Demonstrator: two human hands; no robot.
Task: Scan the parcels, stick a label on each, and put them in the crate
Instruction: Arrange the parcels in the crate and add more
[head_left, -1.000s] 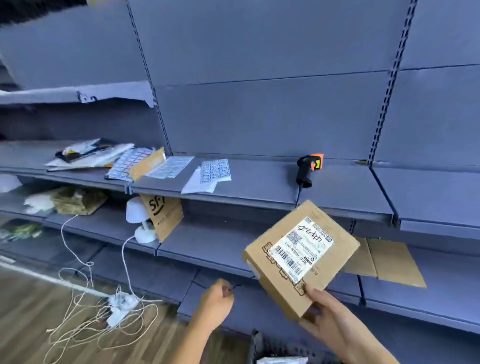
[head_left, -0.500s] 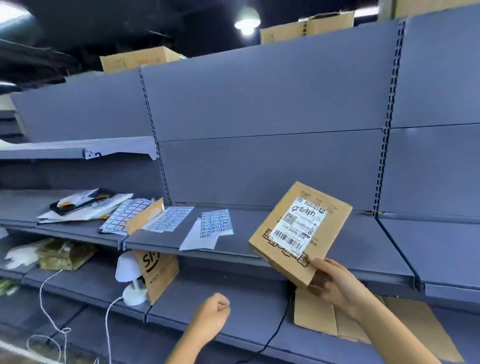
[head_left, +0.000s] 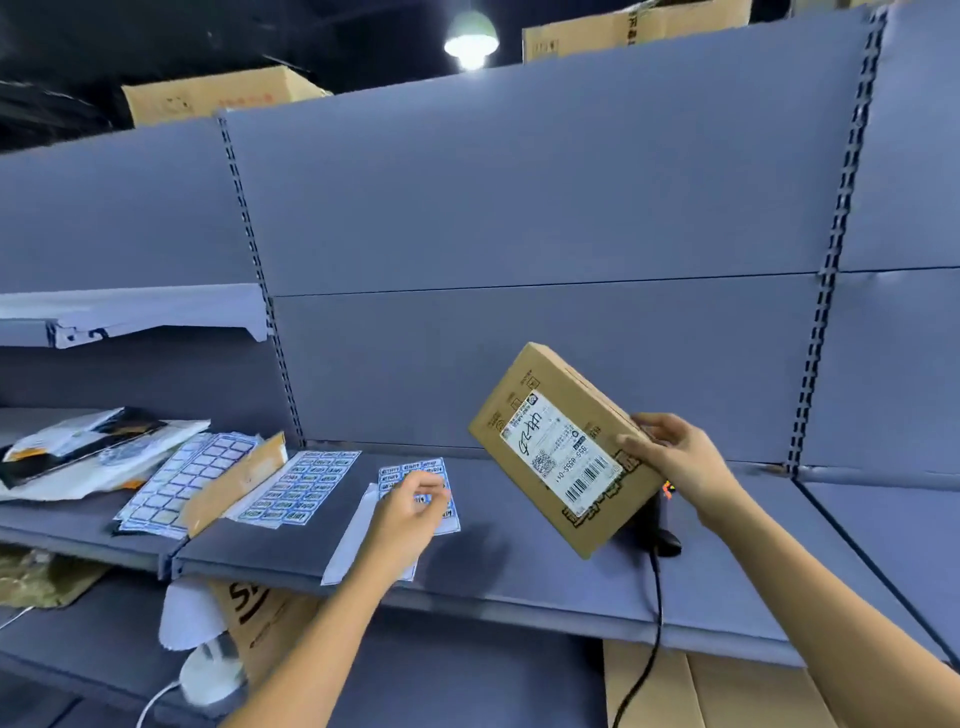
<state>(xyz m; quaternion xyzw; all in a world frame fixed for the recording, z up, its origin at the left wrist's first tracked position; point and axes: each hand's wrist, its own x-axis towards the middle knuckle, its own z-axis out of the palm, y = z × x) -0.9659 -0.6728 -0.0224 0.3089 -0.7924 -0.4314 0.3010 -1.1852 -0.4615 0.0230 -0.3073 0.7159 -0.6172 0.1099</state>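
Our left hand (head_left: 410, 506) has risen to the label sheet (head_left: 404, 466), fingers curled; whether it pinches a label we cannot tell. Our right hand (head_left: 675, 457) grips the cardboard parcel (head_left: 550, 447), lifted above the shelf (head_left: 519, 571): labelling seems next.

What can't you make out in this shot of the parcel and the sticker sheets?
Head view only:
Scanner: mostly behind the parcel; only its dark base and cable show.
Left hand: curled fingers hide whether it pinches a sticker off the label sheet.
Sheet print: too small to read.
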